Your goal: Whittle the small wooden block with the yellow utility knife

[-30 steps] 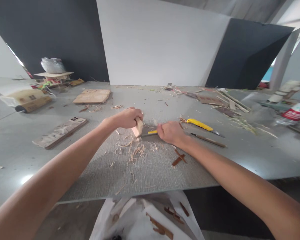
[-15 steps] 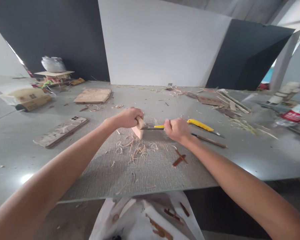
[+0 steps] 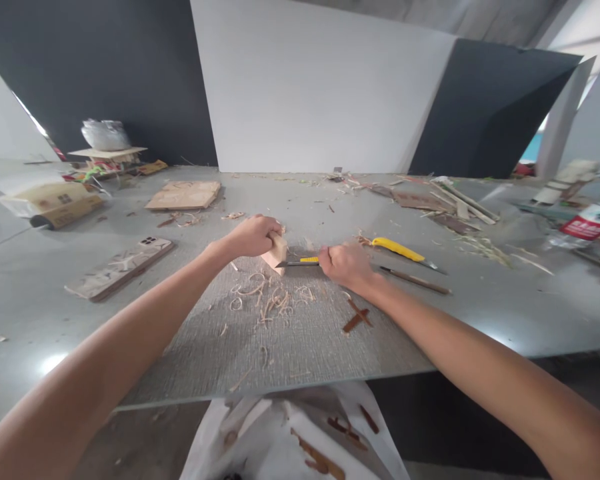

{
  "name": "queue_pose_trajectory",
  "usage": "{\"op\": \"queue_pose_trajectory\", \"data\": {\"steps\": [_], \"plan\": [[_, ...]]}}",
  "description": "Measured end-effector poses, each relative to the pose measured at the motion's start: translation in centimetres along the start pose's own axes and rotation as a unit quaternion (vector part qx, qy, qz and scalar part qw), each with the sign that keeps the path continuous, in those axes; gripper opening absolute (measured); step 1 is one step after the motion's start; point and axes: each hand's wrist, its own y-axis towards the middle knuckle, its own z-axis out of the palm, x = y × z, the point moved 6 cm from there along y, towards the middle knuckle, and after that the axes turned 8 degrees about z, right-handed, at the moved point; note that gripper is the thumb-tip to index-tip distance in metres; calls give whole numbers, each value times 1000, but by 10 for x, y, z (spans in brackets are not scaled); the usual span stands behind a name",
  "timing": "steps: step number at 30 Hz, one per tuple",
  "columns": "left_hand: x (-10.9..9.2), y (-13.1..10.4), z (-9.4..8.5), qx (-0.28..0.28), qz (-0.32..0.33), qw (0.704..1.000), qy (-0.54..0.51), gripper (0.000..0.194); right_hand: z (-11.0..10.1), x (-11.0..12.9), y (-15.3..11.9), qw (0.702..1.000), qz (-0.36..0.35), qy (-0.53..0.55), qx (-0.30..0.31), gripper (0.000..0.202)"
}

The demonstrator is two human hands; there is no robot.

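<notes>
My left hand [image 3: 257, 235] is closed around a pale block of wood [image 3: 276, 253], keeping it tilted just above the textured mat. In my right hand [image 3: 347, 265] is a utility knife [image 3: 309, 261] with a yellow part and a long dark blade pointing left. Its tip lies against the lower part of the block's near side. My fist hides the knife's handle. Curled wood shavings [image 3: 275, 300] are scattered on the mat [image 3: 205, 357] below the block. Two crossed brown strips [image 3: 357, 316] lie near my right wrist.
Right of my hand lie a yellow-handled knife [image 3: 399, 249] and a slim wooden-handled tool [image 3: 420, 281]. A phone [image 3: 123, 268] and a wooden board [image 3: 184, 195] are on the left. Wood scraps [image 3: 463, 207] and a red-labelled bottle [image 3: 587, 225] stand farther right. White cloth [image 3: 265, 440] hangs below the table edge.
My right hand has moved left and slightly toward me, bringing the blade down across the block's near side. The block has turned a little in my left hand.
</notes>
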Motion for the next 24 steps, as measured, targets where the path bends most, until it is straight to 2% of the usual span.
{"op": "queue_pose_trajectory", "data": {"steps": [8,13,20,24], "plan": [[2,-1,-2,-12,-11,1000,5,31,-4,13,-4,999,-27,-22,22,52],[2,-1,-2,-7,-15,1000,8,31,-5,12,-1,999,-24,-1,31,51],[-2,-2,-4,-6,-15,1000,4,29,-30,-11,6,996,43,18,-81,54],[-4,-2,-4,-8,-21,1000,11,25,-27,-14,6,995,43,19,-87,54]]}}
